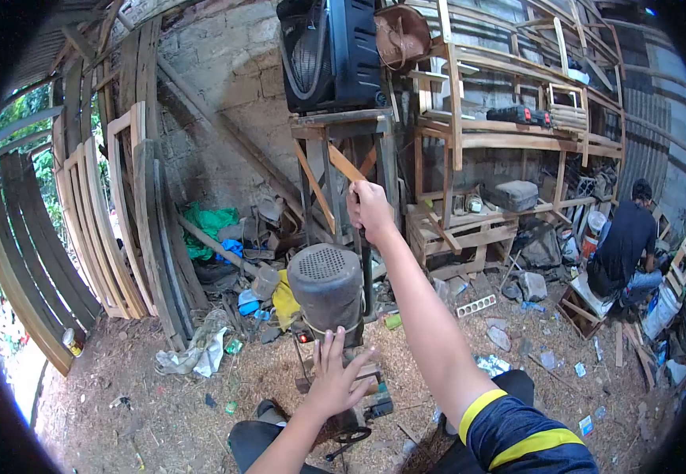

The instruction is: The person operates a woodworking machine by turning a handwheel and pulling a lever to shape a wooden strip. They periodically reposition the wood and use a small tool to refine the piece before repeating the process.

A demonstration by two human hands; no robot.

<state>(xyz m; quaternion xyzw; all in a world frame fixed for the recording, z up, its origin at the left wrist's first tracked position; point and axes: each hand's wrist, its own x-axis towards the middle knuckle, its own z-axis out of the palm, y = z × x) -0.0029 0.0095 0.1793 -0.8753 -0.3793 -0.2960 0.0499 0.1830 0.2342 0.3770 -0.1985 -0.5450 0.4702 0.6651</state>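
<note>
In the head view, an upright machine [325, 288] with a dark round motor housing and perforated cap stands in front of me. My right hand [370, 211] is raised beyond it, closed in a fist at the top of a dark lever bar [368, 272] that rises along the machine's right side. Just past that fist a light wooden strip [345, 163] shows. Lower down, my left hand [333, 379] has its fingers spread, fingertips at the lower part of the housing. A small handwheel [351, 434] sits nearer me; the machine's lower middle is partly hidden by this hand.
A black speaker [331, 59] tops a wooden stand [339, 126] ahead. Planks [90, 229] lean at left. Wooden racks [516, 141] fill the right back. A seated person [627, 245] is at far right. Shavings and litter cover the ground [161, 403].
</note>
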